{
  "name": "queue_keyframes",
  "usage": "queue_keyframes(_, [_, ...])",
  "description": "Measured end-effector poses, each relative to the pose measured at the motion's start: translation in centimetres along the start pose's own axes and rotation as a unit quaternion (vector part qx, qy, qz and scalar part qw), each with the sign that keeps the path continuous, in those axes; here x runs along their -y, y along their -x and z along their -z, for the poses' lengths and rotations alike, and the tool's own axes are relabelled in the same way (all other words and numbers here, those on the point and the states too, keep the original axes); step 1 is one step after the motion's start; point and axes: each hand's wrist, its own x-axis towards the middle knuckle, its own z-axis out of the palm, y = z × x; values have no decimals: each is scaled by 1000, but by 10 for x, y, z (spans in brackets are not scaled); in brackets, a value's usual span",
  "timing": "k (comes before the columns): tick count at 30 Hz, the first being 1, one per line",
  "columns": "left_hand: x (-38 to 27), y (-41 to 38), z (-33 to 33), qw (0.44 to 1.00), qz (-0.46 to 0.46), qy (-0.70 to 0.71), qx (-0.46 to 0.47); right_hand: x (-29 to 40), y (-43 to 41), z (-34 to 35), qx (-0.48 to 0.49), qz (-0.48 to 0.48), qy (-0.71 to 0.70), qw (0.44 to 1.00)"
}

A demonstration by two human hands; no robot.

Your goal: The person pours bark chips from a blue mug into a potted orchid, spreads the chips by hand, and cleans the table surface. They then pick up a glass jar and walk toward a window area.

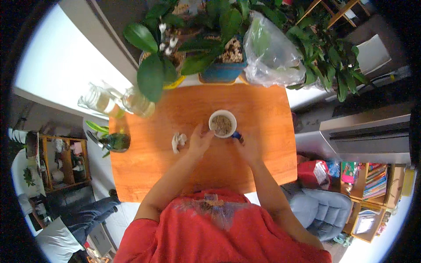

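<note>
A white-lined mug stands upright on the wooden table, holding a grey-brown grainy material. Its dark blue handle points toward my right side. My right hand is at that handle, fingers closed around it, though blur hides the exact grip. On the mug's near left side, my left hand has its fingers spread and its thumb by the rim. A crumpled white tissue lies left of my left hand.
Glass jars and a dark green glass vessel line the left edge of the table. Potted plants, a blue planter and a clear plastic bag border the far edge. A grey padded chair is at right; another person stands lower left.
</note>
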Motion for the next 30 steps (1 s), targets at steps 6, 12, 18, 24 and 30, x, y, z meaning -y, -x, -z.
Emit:
queue_keyframes(6, [-2,-13,-1,992,-44,-24,118,-23,-13,0,54,45,-99,993])
queue_keyframes(12, [-16,-11,-8,994,-29,16,107,-53,-21,-19,144,37,-132,980])
queue_keyframes(18, [-28,-10,-1,988,131,52,64,-9,-24,19,249,17,-83,965])
queue_keyframes(24, [-71,12,3,972,180,119,93,-12,-6,26,153,104,-152,971])
queue_keyframes(30, [-94,18,10,952,136,220,165,27,-8,58,126,135,-141,973])
